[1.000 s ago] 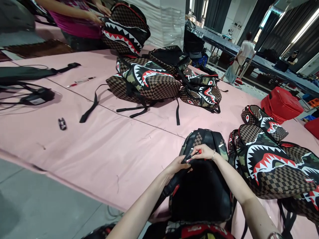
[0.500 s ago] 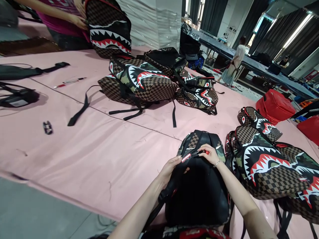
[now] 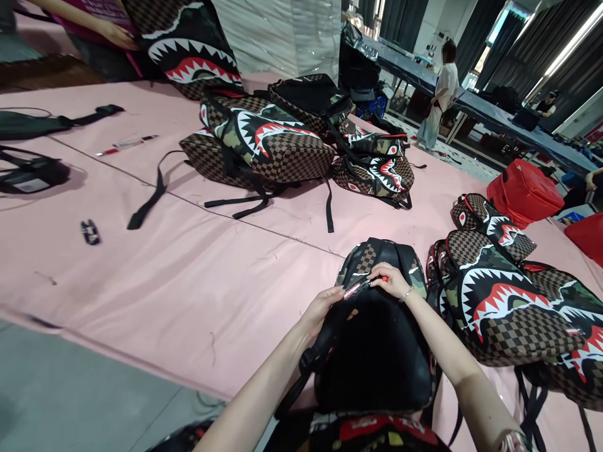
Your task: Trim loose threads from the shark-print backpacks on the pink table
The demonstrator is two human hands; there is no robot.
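A black backpack [image 3: 377, 351] with checked and camouflage parts stands in front of me, its black back panel towards me. My left hand [image 3: 323, 307] is closed on its black shoulder strap [image 3: 330, 333], beside a small red and white label [image 3: 352, 290]. Between the fingers of my right hand [image 3: 391, 280] is a small tool with a red part [image 3: 385, 278], its dark tip against the strap near the label. The tool's exact kind is too small to tell.
Shark-mouth backpacks lie at the right [image 3: 504, 301] and at the table's middle back [image 3: 277, 141]. On the pink table [image 3: 211, 270] are small black snips [image 3: 90, 231] and a red and white pen [image 3: 127, 145]. A person's arm [image 3: 108, 28] reaches a backpack at the back left.
The tool's tip has come closer to the label as my right hand moved slightly left. At the back left, the person's backpack has shifted left and tilted.
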